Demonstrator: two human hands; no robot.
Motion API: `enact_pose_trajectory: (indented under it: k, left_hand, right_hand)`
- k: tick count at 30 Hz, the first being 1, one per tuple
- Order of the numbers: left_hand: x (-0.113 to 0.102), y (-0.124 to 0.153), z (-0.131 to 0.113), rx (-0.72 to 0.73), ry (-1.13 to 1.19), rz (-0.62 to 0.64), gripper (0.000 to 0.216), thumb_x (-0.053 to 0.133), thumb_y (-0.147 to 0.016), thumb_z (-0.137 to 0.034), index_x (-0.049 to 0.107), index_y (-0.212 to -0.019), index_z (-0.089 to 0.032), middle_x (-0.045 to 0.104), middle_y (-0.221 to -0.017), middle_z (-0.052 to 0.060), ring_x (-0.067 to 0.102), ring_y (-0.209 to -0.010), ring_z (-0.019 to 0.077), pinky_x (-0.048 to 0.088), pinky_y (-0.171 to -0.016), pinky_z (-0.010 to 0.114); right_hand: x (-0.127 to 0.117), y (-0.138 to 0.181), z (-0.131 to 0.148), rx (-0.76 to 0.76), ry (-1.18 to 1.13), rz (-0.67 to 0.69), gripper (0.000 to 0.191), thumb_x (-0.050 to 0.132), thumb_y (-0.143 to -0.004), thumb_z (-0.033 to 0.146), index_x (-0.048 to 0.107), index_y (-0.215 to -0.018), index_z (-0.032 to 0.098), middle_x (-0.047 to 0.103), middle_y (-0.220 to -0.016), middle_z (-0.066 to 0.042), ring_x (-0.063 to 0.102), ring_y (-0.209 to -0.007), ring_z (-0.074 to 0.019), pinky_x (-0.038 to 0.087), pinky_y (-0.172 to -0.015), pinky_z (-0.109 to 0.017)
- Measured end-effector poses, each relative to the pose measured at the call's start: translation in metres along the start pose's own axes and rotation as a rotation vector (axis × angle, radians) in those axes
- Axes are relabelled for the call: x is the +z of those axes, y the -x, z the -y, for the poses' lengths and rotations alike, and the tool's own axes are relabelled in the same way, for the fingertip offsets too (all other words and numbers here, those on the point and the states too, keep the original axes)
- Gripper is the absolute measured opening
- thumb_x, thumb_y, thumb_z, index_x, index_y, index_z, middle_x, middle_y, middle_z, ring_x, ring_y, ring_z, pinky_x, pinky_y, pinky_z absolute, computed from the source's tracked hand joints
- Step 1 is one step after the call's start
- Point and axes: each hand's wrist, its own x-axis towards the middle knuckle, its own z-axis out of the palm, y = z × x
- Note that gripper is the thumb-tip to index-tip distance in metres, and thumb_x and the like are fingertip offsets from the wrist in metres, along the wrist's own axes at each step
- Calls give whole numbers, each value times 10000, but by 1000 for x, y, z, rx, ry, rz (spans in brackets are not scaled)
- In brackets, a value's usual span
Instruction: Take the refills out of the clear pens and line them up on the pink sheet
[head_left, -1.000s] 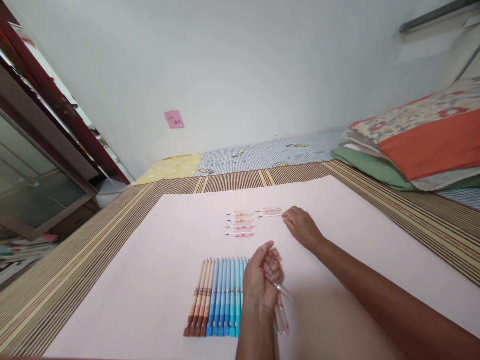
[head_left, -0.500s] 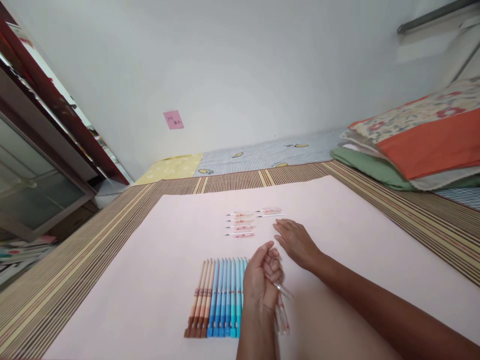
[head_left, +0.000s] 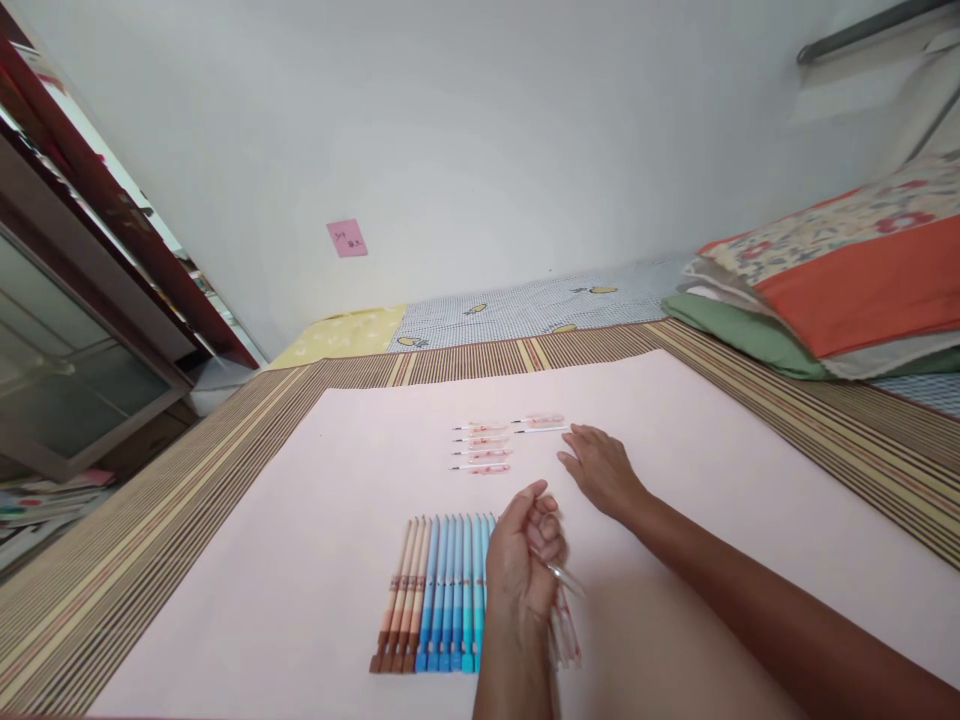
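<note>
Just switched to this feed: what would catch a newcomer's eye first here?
First, the tight row of brown and blue pens lying side by side near the front of the pink sheet. Just right of it the left hand is closed around a bunch of clear pens, while the right hand rests open beside a few pink-printed clear pieces farther out. At far right, folded orange bedding stands out.

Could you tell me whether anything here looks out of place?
Nothing spilled or damaged. The pens lie in a neat row; only one pink pair near the right hand sits beside the column, not in it.
</note>
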Motion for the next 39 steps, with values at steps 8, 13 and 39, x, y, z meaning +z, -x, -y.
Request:
enact_pose_trajectory:
  k: [8, 13, 39]
  left_hand:
    - [1, 1, 0, -1, -4, 17, 133, 723, -770, -142, 702, -874, -63, 613, -682, 39, 365, -437, 19, 199, -362, 122]
    - [-1, -1, 0, 11, -25, 9, 180, 759, -733, -169, 707, -871, -66, 615, -683, 39, 369, -433, 16, 199, -365, 123]
    - [-1, -2, 1, 21, -7, -4, 163, 702, -777, -154, 705, -897, -44, 630, -686, 54, 380, -433, 24, 193, -360, 122]
  right_hand:
    - [1, -1, 0, 6, -8, 1, 360, 462, -986, 329, 651, -1236, 154, 609, -1398, -178, 537, -1305, -313, 417, -1045, -481]
    - [0, 1, 2, -30, -1, -25, 356, 465, -978, 321, 640, -1232, 143, 593, -1411, -193, 537, -1301, -318, 418, -1034, -482]
    - [-1, -7, 25, -108, -21, 46, 295, 468, -976, 282, 639, -1187, 166, 641, -1355, -147, 542, -1286, -283, 392, -1028, -441]
